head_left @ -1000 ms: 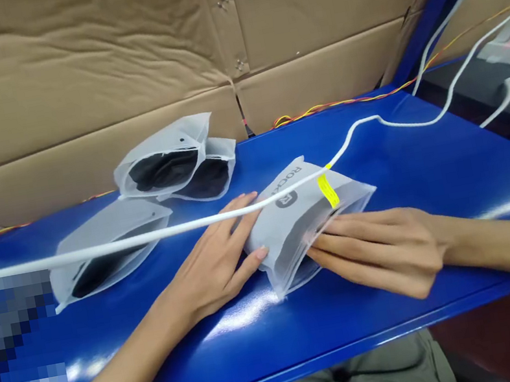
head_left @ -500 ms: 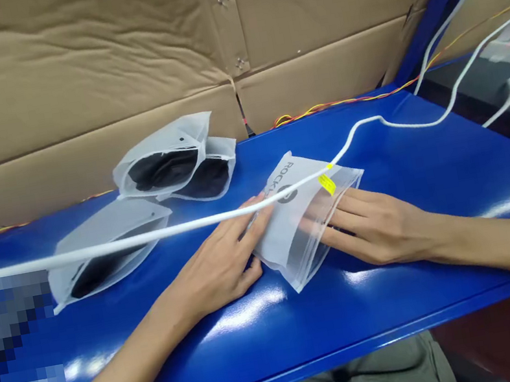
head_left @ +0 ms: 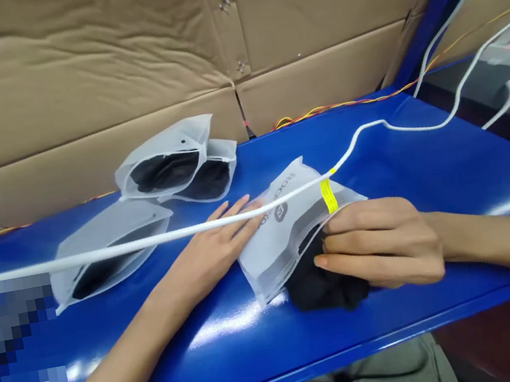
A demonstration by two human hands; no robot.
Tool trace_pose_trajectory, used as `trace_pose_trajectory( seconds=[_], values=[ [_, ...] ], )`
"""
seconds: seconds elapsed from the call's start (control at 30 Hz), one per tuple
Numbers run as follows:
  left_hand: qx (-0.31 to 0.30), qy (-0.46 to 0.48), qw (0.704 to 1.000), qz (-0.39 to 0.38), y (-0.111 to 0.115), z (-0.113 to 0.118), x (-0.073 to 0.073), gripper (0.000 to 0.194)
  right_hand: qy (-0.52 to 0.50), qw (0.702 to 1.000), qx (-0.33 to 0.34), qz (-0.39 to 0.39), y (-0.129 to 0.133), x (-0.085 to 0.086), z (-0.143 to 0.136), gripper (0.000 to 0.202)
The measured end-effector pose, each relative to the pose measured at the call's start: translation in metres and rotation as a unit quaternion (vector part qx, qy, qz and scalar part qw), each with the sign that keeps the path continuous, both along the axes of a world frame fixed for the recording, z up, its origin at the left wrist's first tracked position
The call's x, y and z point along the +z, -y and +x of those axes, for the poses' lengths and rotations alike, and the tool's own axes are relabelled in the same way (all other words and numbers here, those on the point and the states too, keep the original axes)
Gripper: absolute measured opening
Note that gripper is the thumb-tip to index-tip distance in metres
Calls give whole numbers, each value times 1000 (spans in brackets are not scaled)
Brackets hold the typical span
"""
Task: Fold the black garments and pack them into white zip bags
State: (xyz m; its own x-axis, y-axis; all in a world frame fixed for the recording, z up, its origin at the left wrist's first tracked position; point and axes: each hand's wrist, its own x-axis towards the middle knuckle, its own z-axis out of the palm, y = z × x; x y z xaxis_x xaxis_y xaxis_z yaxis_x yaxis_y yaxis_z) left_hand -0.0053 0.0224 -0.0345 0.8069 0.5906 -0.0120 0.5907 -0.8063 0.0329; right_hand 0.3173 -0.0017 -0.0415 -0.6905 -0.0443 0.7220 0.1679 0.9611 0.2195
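A frosted plastic zip bag (head_left: 275, 247) with dark print and a yellow tag lies on the blue table, its mouth turned toward my right hand (head_left: 383, 244). That hand is closed on a bunched black cloth item (head_left: 327, 277) at the bag's mouth. Part of the black item hangs outside, in front of the opening; how much sits inside is hidden. Across the bag's closed end, my left hand (head_left: 217, 243) lies flat with fingers stretched out, touching the bag's left edge and holding nothing.
A white cable (head_left: 145, 240) stretches across the view above the left hand and bag. Farther back left lie several frosted bags (head_left: 161, 138) with black contents. Cardboard (head_left: 66, 73) lines the back. Red and yellow wires (head_left: 320, 111) follow the table's rear edge.
My right hand was inside the bag's mouth with fingers extended; now it is outside, gripping black cloth that did not show before. My left fingers have flattened and shifted slightly left.
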Motion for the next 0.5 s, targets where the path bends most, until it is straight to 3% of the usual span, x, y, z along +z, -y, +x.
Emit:
trace_pose_trajectory(
  seconds=[0.13,0.3,0.4,0.5],
  values=[
    [7,16,1000,7,-5,-2,-1,64,-37,997,71,7,2,-3,-1,35],
    [30,-16,999,-17,-6,-1,6,80,57,995,55,-62,-2,1,0,32],
    [40,-19,999,-6,-7,-3,8,74,72,995,54,-37,-4,4,-1,28],
    [35,-15,999,-10,-10,-6,3,66,8,994,93,-58,14,6,-3,11]
  ],
)
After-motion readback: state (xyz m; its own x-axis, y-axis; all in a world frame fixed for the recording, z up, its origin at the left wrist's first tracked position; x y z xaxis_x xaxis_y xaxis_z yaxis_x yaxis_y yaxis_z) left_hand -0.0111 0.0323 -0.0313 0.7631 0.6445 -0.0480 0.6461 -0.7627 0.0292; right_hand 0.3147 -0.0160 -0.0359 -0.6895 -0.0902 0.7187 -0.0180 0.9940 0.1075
